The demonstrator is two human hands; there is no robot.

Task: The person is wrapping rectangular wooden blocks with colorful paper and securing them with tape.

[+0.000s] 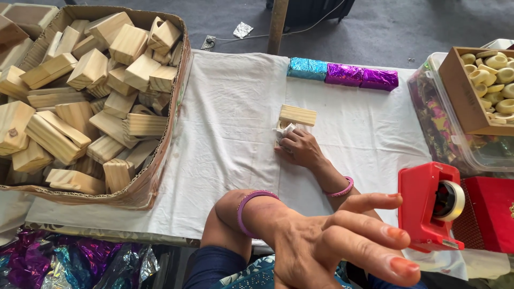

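My right hand (300,150), with a pink bangle on its wrist, lies on the white cloth (230,123) in the middle of the table. Its fingertips grip a small wooden block (297,114) and a white scrap against the block's near side. My left hand (321,241), wearing a purple bangle, hovers close to the camera with its fingers spread and nothing in it. It crosses over my right forearm, and its fingertips point at a red tape dispenser (423,203) with a roll of clear tape just to the right.
A large cardboard box (160,171) heaped with wooden blocks fills the left. A teal foil-wrapped block (307,68) and two purple ones (363,76) line the far edge. At right are a plastic tub (444,134), a tray of pale rings (460,101) and a red box (492,214). Crumpled foil (64,262) lies bottom left.
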